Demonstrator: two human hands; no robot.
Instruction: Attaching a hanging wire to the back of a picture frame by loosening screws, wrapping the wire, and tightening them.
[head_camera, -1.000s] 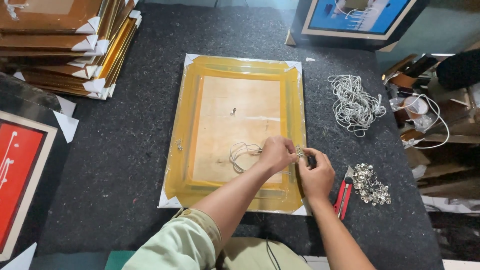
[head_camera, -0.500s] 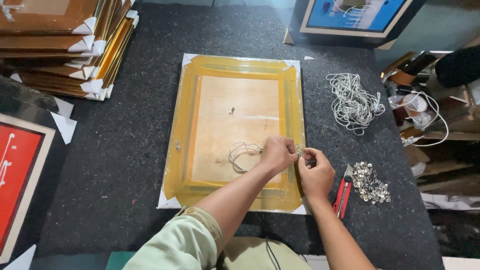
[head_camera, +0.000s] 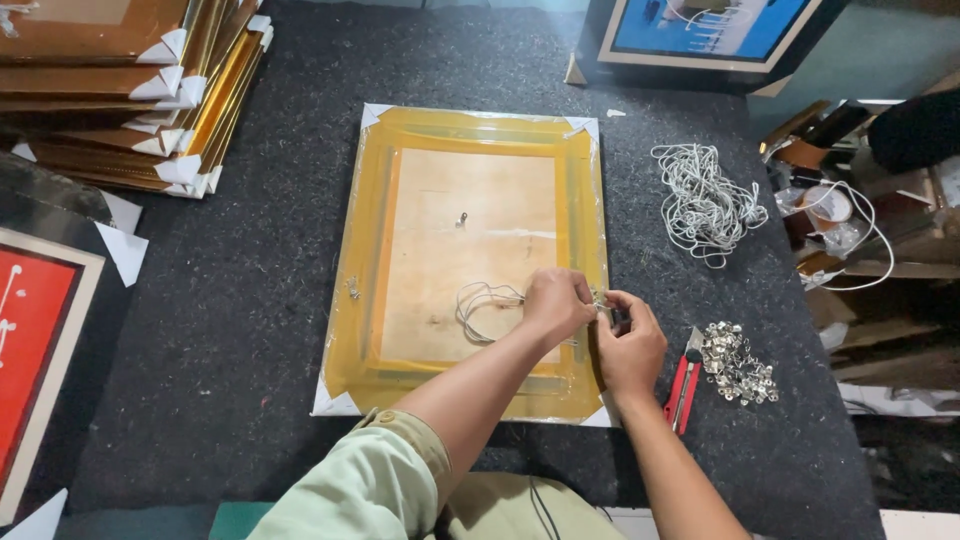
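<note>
Head view: your left hand (head_camera: 556, 302) and right hand (head_camera: 630, 345) meet at the right rail of the face-down gold frame (head_camera: 470, 255) on the dark surface (head_camera: 250, 330). Both grips pinch a small metal hanger (head_camera: 600, 298); white cord (head_camera: 480, 305) loops just left. Red cutter (head_camera: 683, 392) lies near right.

Barely anything shifts over the second: I see my left hand (head_camera: 556, 303) stay curled at the frame's (head_camera: 474, 258) right rail, the right hand (head_camera: 630, 345) nudging a touch closer until fingertips meet over the small metal hanger (head_camera: 601, 298); the white cord loop (head_camera: 482, 305) tightens slightly
</note>
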